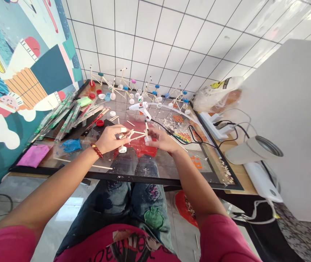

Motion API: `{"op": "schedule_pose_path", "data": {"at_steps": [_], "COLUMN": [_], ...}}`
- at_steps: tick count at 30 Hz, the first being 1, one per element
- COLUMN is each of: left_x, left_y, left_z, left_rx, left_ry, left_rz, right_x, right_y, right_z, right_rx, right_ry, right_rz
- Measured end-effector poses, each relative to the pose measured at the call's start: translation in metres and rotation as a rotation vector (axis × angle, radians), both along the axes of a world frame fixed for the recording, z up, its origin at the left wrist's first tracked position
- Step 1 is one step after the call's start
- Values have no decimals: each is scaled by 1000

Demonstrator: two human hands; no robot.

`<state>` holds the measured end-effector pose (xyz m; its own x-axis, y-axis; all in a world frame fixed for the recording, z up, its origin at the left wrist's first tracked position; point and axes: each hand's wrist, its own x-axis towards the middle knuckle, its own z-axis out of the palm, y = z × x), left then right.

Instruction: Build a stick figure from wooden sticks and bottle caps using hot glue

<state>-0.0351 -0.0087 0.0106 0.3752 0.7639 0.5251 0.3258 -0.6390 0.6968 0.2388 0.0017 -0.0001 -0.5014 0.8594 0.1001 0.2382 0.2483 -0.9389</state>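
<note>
Between my hands is a small bicycle model [137, 136] made of thin wooden sticks, with white bottle caps as wheels. My left hand [111, 139] pinches the end near one white cap [122, 149], which hangs below the fingers. At the other end my right hand [162, 140] grips the frame beside the second white cap [148, 139]; a short dark-tipped stick stands up there. Just beyond the hands a white glue gun [141, 108] lies on the glass tabletop, its black cable running right.
Several finished stick bicycles [155, 91] line the back by the tiled wall. Packaged sticks [68, 116], a pink packet [33, 155] and a blue packet [72, 145] lie left. Stick scraps [169, 123], a power strip [215, 125] and a grey lamp [249, 150] are right.
</note>
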Motion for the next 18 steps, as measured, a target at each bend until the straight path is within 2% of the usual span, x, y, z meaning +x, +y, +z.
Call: {"op": "schedule_pose_path", "data": {"at_steps": [12,18], "left_x": [-2,-3], "left_y": [-1,2], "left_z": [6,-1], "left_rx": [-43,-38], "left_ry": [7,-5], "left_rz": [-55,10], "right_x": [0,-2], "right_y": [0,-3], "right_z": [0,3], "right_rx": [-34,-47], "right_ry": [32,12], "right_rz": [41,34]}}
